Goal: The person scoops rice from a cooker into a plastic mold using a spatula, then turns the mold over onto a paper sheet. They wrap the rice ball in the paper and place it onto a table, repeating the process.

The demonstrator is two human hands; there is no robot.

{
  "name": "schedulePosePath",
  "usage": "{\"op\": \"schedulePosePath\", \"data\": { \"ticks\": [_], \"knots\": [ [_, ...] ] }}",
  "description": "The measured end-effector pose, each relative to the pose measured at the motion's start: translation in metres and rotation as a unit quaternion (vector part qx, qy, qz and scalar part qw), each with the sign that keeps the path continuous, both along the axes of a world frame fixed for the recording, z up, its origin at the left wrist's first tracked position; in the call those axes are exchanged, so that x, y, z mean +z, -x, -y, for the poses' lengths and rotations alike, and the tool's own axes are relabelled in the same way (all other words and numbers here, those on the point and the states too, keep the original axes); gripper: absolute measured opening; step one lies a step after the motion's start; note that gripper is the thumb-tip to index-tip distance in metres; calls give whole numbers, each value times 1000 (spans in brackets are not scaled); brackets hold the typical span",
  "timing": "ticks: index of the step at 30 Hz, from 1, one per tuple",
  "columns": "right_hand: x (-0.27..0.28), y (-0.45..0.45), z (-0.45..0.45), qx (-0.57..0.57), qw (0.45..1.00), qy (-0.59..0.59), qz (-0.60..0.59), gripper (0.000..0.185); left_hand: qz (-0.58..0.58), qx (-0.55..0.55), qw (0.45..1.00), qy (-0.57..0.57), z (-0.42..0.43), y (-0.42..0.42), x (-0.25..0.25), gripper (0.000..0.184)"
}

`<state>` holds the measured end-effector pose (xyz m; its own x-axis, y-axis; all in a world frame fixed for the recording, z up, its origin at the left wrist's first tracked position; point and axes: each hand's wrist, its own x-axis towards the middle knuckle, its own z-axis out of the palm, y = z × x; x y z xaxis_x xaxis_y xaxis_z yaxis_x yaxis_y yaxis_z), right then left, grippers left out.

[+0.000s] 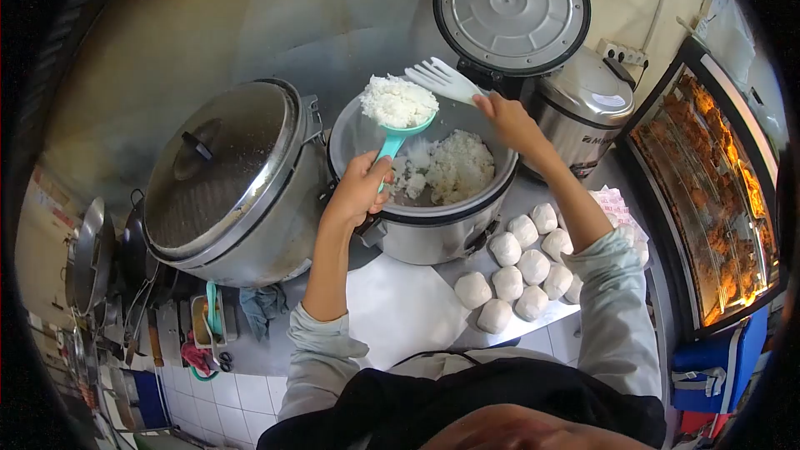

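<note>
My left hand [360, 189] is closed around the handle of a turquoise rice scoop [395, 147], which carries a heaped mound of white rice [398, 102]. My right hand [510, 123] grips a white fork-shaped rice paddle [446, 82], its tines pointing left beside the mound. Both tools are over a large open rice cooker [433, 235]. Inside the pot, cooked rice [461, 168] is piled mostly at the right, with the pot's bottom partly showing. The cooker's round lid [510, 8] stands raised at the back.
A big lidded pot [225, 175] stands at the left. Several wrapped white rice balls [533, 267] and white paper [400, 308] lie in front. A second cooker [583, 100] and a lit display case of fried food [708, 200] are at the right. Scissors [225, 360] lie lower left.
</note>
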<state>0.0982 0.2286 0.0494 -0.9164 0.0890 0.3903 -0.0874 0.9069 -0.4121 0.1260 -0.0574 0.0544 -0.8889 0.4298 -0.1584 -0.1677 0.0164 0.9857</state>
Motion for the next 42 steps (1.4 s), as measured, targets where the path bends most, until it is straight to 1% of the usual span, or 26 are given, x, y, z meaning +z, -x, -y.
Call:
{"op": "schedulePosePath", "data": {
  "ticks": [1, 3, 4, 5, 6, 7, 8, 12, 14, 15, 17, 18, 20, 21, 23, 24, 26, 27, 30, 33, 35, 36, 37, 39, 40, 42],
  "knots": [
    [8, -4, -3, 1, 1000, 0, -6, 48, 0, -8, 1000, -3, 5, 1, 3, 16],
    [25, -19, -5, 143, 984, 100, 15, 48, -2, -13, 1000, -11, 11, 5, 2, 15],
    [29, -25, -1, 156, 986, 59, 25, 48, -31, -10, 999, 33, 12, 8, -5, 16],
    [30, -29, 6, 159, 985, 57, 25, 48, -58, -8, 995, 79, 14, 9, -10, 18],
    [31, -32, 16, 138, 990, 5, 32, 47, -59, -6, 995, 79, 11, 6, -10, 18],
    [31, -33, 25, 114, 992, -45, 38, 47, -79, -3, 990, 116, 5, -1, -10, 19],
    [27, -28, 30, 105, 993, -47, 21, 49, -100, 0, 983, 154, 1, -4, -10, 21],
    [26, 2, 31, 104, 994, -29, 28, 51, -88, 15, 988, 127, -4, -3, -14, 22],
    [24, 13, 30, 5, 999, -28, 44, 54, -41, -10, 996, 80, -5, -1, -10, 26],
    [14, 17, 26, 5, 999, -27, 43, 54, -42, -10, 996, 81, -5, -1, -10, 26],
    [-3, 28, 16, 96, 992, 80, -33, 53, -10, -22, 999, 38, -4, 4, -10, 24],
    [2, 20, 21, 98, 992, 76, -36, 53, -14, -20, 999, 34, -6, 7, -10, 24],
    [11, -21, 44, 40, 997, -37, -56, 49, -12, 0, 998, 65, -8, 11, -14, 22],
    [10, -33, 49, 41, 997, -38, -57, 49, -13, 2, 998, 64, -8, 14, -15, 22],
    [5, -51, 54, 19, 989, -136, -51, 43, 11, 4, 999, 47, -10, 20, -17, 22],
    [0, -57, 51, 17, 989, -136, -51, 43, 11, 3, 999, 47, -10, 21, -16, 22],
    [-10, -66, 33, 19, 980, -159, -123, 41, 26, 23, 999, 23, -10, 22, -14, 21],
    [-12, -72, 24, 18, 979, -158, -124, 41, 24, 23, 999, 23, -10, 24, -14, 21],
    [-11, -89, -6, 21, 979, -168, -113, 40, 42, 19, 999, 6, -7, 28, -13, 19],
    [-1, -100, -30, -15, 982, -177, -65, 39, 43, 33, 999, -3, -4, 31, -13, 17],
    [3, -97, -38, -33, 997, -72, -26, 40, 20, 43, 999, -15, -2, 33, -14, 17],
    [8, -95, -31, -40, 999, -12, -31, 41, 20, 43, 999, -15, -2, 32, -14, 17],
    [9, -89, -26, -40, 999, -12, -30, 41, 10, 36, 999, -14, -2, 29, -13, 17],
    [7, -72, -17, -17, 994, 107, -19, 42, 0, 29, 1000, -10, -2, 24, -12, 16],
    [5, -63, -12, 2, 990, 140, -7, 47, -11, 21, 1000, -6, -2, 20, -13, 17],
    [-1, -40, -4, 7, 992, 128, 3, 49, -21, 14, 1000, -1, 0, 13, -13, 19]
  ]
}}
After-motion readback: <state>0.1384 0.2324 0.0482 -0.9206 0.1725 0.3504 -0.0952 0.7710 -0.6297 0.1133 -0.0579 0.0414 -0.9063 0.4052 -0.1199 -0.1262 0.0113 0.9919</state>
